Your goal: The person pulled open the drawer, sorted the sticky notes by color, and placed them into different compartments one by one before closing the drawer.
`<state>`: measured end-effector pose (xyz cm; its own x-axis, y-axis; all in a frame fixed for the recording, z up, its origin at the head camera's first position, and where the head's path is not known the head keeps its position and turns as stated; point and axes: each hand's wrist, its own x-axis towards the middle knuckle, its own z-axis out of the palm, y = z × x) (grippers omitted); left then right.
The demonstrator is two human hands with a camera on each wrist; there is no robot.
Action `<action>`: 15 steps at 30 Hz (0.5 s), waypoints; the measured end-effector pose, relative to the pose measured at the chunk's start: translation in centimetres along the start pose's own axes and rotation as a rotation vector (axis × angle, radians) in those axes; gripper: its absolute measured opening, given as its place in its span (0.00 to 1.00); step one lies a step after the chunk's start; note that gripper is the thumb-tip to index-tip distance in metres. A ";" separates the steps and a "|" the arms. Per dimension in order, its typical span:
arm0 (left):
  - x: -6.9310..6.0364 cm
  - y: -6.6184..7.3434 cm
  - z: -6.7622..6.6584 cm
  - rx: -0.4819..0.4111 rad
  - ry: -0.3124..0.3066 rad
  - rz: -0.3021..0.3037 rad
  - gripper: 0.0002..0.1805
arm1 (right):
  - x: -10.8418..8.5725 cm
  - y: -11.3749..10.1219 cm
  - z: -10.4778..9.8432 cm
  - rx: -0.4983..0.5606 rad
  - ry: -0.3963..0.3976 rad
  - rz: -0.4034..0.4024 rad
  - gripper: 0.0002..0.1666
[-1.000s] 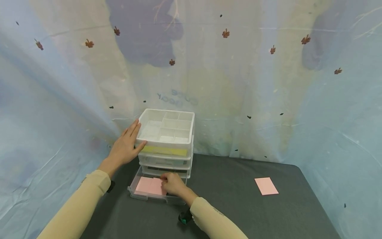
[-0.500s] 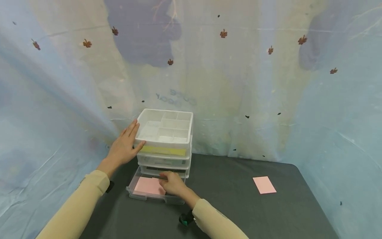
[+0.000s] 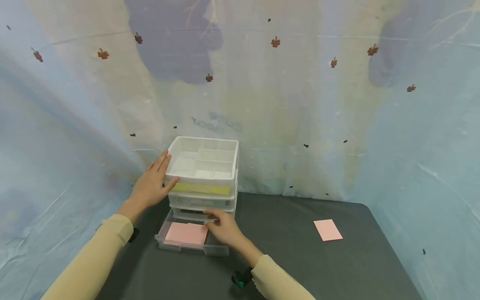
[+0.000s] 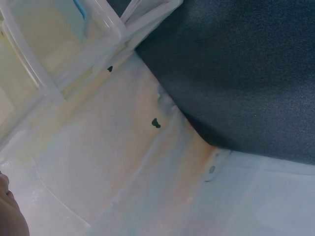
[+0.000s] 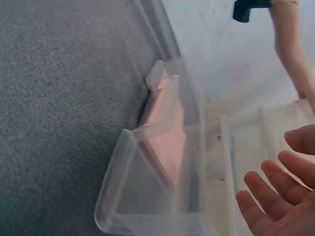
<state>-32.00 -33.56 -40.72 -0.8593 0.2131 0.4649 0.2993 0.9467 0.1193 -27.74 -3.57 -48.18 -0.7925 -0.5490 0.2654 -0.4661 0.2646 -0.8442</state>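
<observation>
A white drawer organizer [image 3: 200, 176] with a compartmented top stands on the dark table, its clear bottom drawer [image 3: 216, 250] pulled out. Pink sticky notes [image 3: 185, 233] lie inside that drawer, toward its left side. My left hand [image 3: 151, 183] rests with extended fingers against the organizer's upper left edge. Above the right part of the open drawer is my right hand [image 3: 226, 229], its fingers loosely bent and nothing visible between them. In the right wrist view, the fingers [image 5: 280, 187] spread beside the drawer fronts, apart from the pink notes [image 5: 165, 132].
Another pink sticky note pad [image 3: 328, 230] lies on the dark table [image 3: 285, 250] to the right. Something yellow [image 3: 200, 188] shows through the top drawer. A patterned curtain [image 3: 300, 104] hangs close behind the table and along both sides.
My right hand has lifted slightly up and away from the pink notes, its fingers opening. The left hand stays against the organizer. The head view has shifted slightly.
</observation>
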 end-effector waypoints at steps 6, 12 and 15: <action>0.0 -0.1 0.0 0.007 -0.003 0.003 0.48 | -1.0 -0.4 -2.0 0.014 0.028 -0.023 0.22; -0.1 0.1 -0.2 0.001 -0.007 -0.001 0.48 | -2.1 -0.1 -4.3 0.017 0.104 -0.036 0.22; -0.1 0.2 -0.3 0.000 -0.012 -0.004 0.48 | -2.8 0.2 -5.5 0.025 0.154 -0.031 0.22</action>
<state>-31.69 -33.48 -40.48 -0.8654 0.2127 0.4537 0.2962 0.9474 0.1209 -27.77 2.41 -46.53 -0.8299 -0.4277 0.3583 -0.4829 0.2288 -0.8452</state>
